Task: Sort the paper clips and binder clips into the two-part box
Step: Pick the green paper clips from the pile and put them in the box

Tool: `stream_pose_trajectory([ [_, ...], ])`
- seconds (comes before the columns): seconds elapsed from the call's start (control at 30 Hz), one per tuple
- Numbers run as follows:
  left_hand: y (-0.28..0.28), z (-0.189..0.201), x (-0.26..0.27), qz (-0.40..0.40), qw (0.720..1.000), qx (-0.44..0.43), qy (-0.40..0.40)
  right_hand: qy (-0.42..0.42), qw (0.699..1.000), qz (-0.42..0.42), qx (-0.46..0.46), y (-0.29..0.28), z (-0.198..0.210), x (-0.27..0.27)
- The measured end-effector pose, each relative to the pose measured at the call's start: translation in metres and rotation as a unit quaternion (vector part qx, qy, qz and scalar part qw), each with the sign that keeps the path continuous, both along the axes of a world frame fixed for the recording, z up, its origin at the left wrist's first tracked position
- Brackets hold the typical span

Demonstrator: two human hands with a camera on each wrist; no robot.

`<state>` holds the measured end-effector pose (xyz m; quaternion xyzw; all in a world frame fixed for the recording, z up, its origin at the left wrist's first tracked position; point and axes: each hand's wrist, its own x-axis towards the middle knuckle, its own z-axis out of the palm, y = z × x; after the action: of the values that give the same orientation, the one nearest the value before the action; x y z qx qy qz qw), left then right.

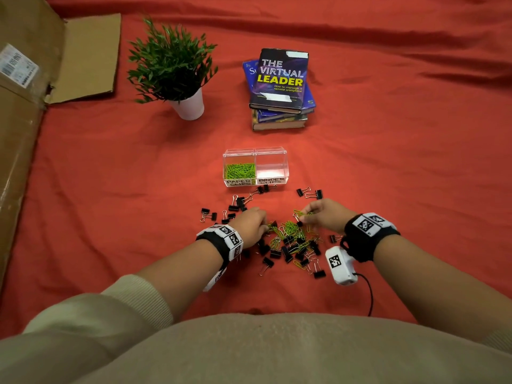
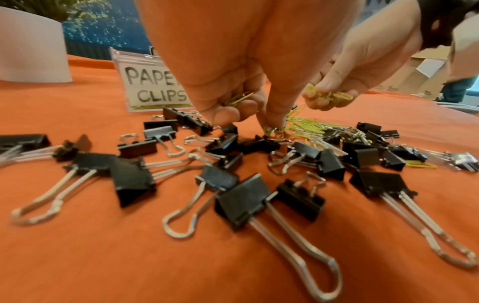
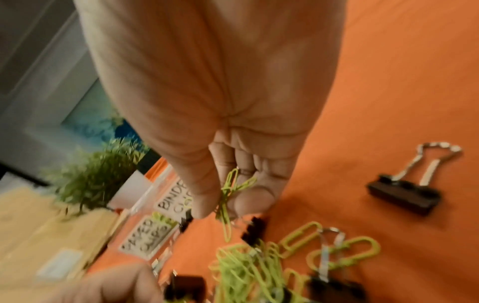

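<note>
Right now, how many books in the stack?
3, possibly more hidden. Top book titled The Virtual Leader; a blue book juts out beneath it to the left; a bottom book shows its page edge. The stack sits beyond the two-part box.

An office-like room: stacked management books (image 1: 279, 90), a potted plant (image 1: 173, 67) and cardboard boxes (image 1: 30, 79).
</note>
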<state>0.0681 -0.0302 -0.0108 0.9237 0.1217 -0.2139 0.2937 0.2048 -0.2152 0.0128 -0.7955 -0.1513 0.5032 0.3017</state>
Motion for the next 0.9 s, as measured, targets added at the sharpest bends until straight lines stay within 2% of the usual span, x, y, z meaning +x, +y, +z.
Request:
stream_pose_trajectory([
  [0.13,0.011,0.004,-0.003,0.039,0.999,-0.019,0.001,0.047,0.997,-0.035,0.058,0.023,0.015,0.013],
  [0.23,0.019,0.009,-0.005,0.062,0.998,-0.031,0.006,0.04,0.994,-0.055,0.086,0.054,0.03,0.02],
  [0.4,0.027,0.016,-0.012,0.08,0.996,-0.038,0.006,-0.109,0.989,-0.028,0.096,0.121,0.038,0.025],
  [0.57,0.033,0.02,-0.018,0.093,0.995,-0.036,-0.008,-0.262,0.963,0.051,0.041,0.177,0.031,0.014],
  [0.67,0.037,0.019,-0.023,0.146,0.987,-0.069,-0.006,-0.302,0.945,0.118,0.027,0.188,0.028,0.005],
  [0.77,0.041,0.021,-0.024,0.202,0.973,-0.109,-0.006,-0.311,0.938,0.151,0.036,0.187,0.024,0.002],
  [0.83,0.043,0.021,-0.024,0.233,0.963,-0.132,-0.007,-0.298,0.943,0.141,0.047,0.181,0.025,0.004],
  [0.9,0.045,0.019,-0.023,0.262,0.952,-0.16,-0.014,-0.286,0.951,0.091,0.072,0.172,0.028,0.006],
])
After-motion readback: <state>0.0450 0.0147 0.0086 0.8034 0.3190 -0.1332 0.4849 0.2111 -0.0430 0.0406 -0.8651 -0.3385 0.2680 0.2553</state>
